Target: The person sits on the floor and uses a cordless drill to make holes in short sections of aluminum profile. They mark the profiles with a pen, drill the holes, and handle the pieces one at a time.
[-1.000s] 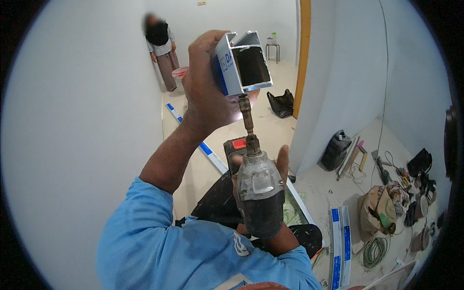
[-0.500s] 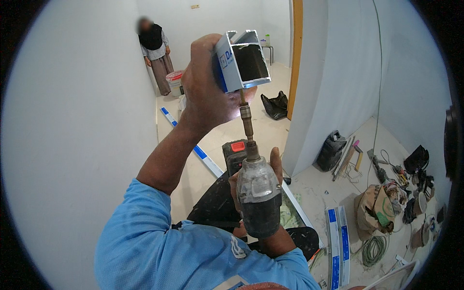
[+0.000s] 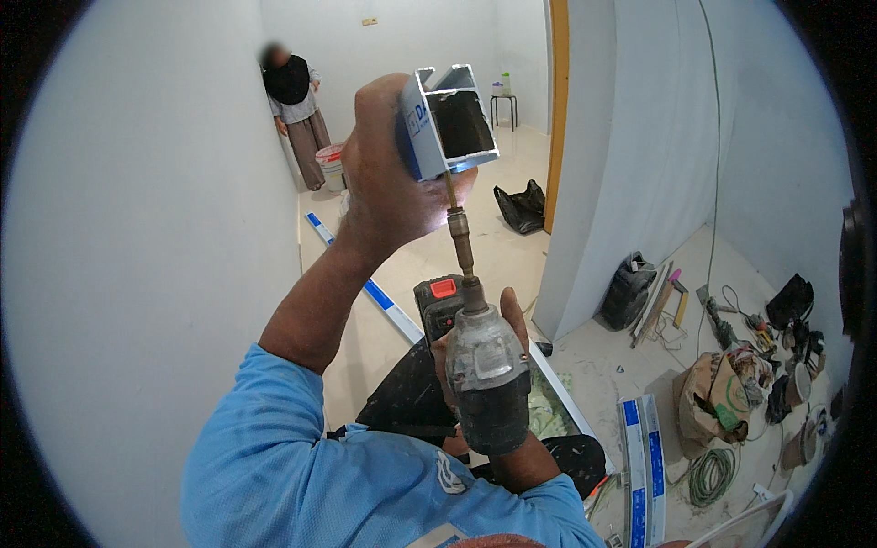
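Two hands, apart, each clamped on its own item. Left hand [image 3: 379,178]: grips a silver, hollow-ended metal profile with blue film [image 3: 422,128], raised in front of the wearer. Right hand [image 3: 513,318]: wraps a scuffed grey-and-black power driver [image 3: 490,388] below it. Slim brass-coloured bit [image 3: 451,190] reaches the profile's lower edge; tip contact cannot be told. Floor, right: coiled greenish cable [image 3: 711,477] beside a crumpled brown sack [image 3: 699,402].
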Demonstrator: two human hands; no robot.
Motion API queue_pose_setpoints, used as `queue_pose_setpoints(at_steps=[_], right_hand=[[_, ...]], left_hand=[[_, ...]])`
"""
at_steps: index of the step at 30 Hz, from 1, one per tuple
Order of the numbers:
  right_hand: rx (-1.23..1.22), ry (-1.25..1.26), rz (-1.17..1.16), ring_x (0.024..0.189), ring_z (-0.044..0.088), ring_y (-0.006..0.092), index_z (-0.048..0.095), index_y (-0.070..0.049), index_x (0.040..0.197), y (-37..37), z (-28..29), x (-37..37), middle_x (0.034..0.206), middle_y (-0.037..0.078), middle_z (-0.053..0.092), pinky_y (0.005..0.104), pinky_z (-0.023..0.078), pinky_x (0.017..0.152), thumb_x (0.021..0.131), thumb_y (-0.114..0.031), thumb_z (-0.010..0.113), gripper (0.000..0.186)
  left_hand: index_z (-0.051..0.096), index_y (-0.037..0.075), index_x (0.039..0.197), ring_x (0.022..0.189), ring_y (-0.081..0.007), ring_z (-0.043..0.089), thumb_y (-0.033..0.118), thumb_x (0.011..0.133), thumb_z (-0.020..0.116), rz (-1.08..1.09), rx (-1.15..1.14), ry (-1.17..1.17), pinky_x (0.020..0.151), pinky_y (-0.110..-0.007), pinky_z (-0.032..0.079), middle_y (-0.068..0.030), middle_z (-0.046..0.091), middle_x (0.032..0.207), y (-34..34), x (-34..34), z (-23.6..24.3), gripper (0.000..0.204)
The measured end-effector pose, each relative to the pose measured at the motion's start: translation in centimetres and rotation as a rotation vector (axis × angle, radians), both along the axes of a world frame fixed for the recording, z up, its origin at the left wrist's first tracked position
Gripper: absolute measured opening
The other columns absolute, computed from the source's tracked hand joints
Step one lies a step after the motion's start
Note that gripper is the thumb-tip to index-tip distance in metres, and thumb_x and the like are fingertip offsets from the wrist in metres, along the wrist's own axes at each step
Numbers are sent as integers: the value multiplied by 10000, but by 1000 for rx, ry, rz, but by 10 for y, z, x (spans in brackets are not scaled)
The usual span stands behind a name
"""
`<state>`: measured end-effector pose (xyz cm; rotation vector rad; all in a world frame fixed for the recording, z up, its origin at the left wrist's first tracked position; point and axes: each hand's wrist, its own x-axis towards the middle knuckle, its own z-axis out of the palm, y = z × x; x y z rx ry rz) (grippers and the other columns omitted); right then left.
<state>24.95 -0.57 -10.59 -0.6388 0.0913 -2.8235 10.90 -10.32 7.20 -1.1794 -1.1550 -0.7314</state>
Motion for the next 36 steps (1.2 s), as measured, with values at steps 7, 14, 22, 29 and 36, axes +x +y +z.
queue_pose_setpoints(at_steps=[7,14,22,29,36], right_hand=[[82,-409,-274,469,698,268,735,204,939,-12,0,-4,636,243,693,351,594,410,1074,-772,371,1050],[-43,-248,-108,505,722,279,736,185,935,-9,18,9,660,244,709,347,644,481,1112,-709,361,985],[132,-49,-374,850,804,310,474,-35,1563,-2,-39,-5,1081,214,750,417,709,699,1174,-449,446,569],[302,19,-657,831,801,295,457,-37,1568,-10,-45,-7,1085,227,744,390,710,709,1171,-392,482,533],[272,-56,-358,783,773,289,483,-20,1474,10,-36,-8,1055,230,712,390,691,683,1157,-441,473,527]], left_hand=[[462,49,1392,847,-191,738,68,684,854,-2,-23,-7,709,-328,621,-92,649,1079,-5,-9,4,809],[454,40,1371,907,-268,776,118,662,970,32,-43,50,737,-369,661,-161,626,1182,-3,-6,8,881],[441,55,1351,892,-262,785,95,676,945,52,-40,106,737,-375,662,-148,654,1118,1,-8,12,843],[491,54,1326,807,-164,684,41,704,826,-51,-29,44,719,-338,548,-41,633,993,6,-13,18,707],[497,68,1291,808,-163,695,23,710,822,-56,-19,53,710,-328,567,-44,650,983,6,-13,22,667]])
